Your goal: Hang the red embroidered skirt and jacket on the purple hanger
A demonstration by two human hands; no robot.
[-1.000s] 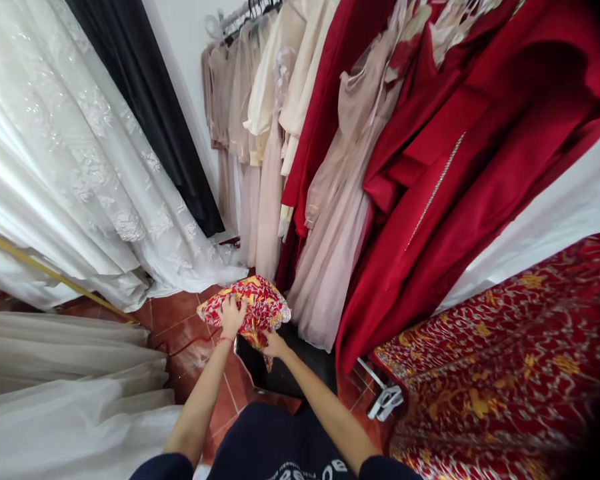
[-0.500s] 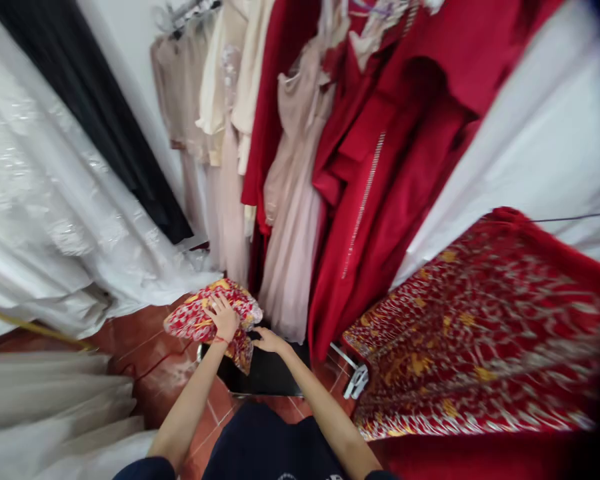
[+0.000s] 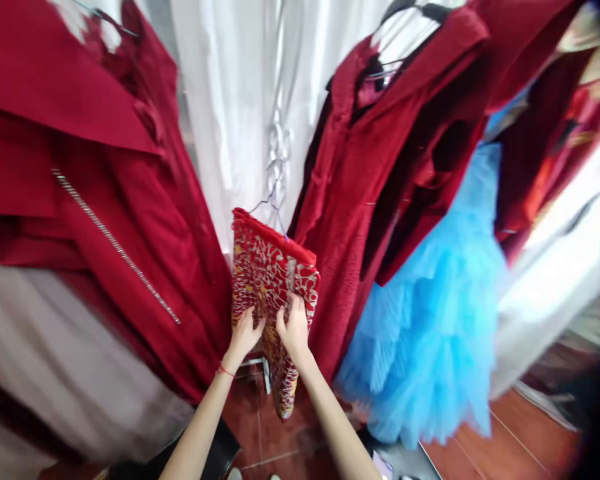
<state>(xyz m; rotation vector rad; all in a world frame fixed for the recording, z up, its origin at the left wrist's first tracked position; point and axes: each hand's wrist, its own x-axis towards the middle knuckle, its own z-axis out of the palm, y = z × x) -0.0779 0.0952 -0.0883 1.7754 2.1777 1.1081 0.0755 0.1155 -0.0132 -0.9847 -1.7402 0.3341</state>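
Note:
A red garment with gold and silver pattern [image 3: 267, 273] hangs from a wire hanger in front of me, between other hanging clothes. My left hand [image 3: 243, 338] grips its lower left side, fingers pressed into the cloth. My right hand [image 3: 294, 328] pinches its lower right edge. A red thread band sits on my left wrist. The garment's bottom end dangles below my hands toward the floor.
A dark red dress with a sparkly trim line [image 3: 95, 200] hangs at left, a white gown [image 3: 240, 100] behind, a red coat [image 3: 380, 173] and a blue tulle dress [image 3: 430, 320] at right. Reddish floor tiles [image 3: 520, 433] lie below, with a black object [image 3: 220, 453] near my feet.
My view swung right, away from the folded patterned cloth on the black stand. Both hands left that cloth and now hold the hanging patterned garment.

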